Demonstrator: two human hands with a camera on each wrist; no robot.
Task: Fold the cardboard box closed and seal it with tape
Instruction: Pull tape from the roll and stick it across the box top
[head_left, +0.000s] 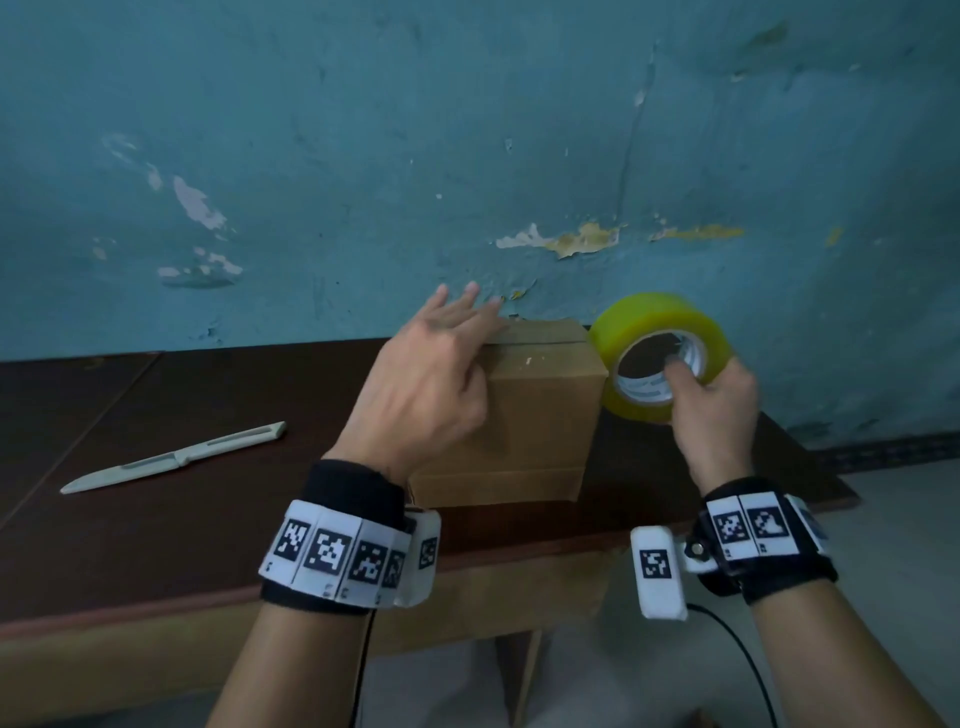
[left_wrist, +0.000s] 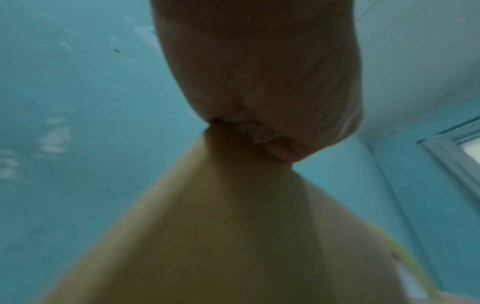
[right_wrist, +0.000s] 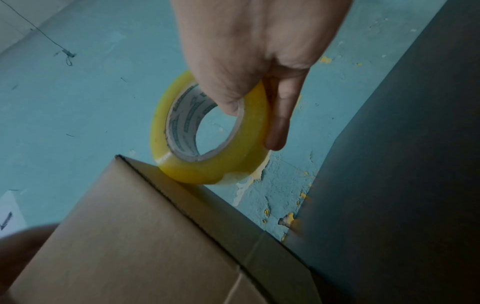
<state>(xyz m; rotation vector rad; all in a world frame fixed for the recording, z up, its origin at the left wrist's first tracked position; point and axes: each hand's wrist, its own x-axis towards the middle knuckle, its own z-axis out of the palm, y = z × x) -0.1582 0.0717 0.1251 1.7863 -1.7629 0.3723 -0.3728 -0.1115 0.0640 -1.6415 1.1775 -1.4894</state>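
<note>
A small brown cardboard box stands on the dark table, its top flaps folded down with a seam running across the top. My left hand lies flat on the box's left top edge, fingers straight and spread. The left wrist view shows the palm pressed on the cardboard box. My right hand grips a yellow tape roll at the box's right top corner, thumb inside the core. In the right wrist view the tape roll touches the edge of the box.
A pale knife lies on the table to the left of the box. A peeling blue wall rises right behind the table. The table's front edge runs just under my wrists, and its right end lies past my right hand.
</note>
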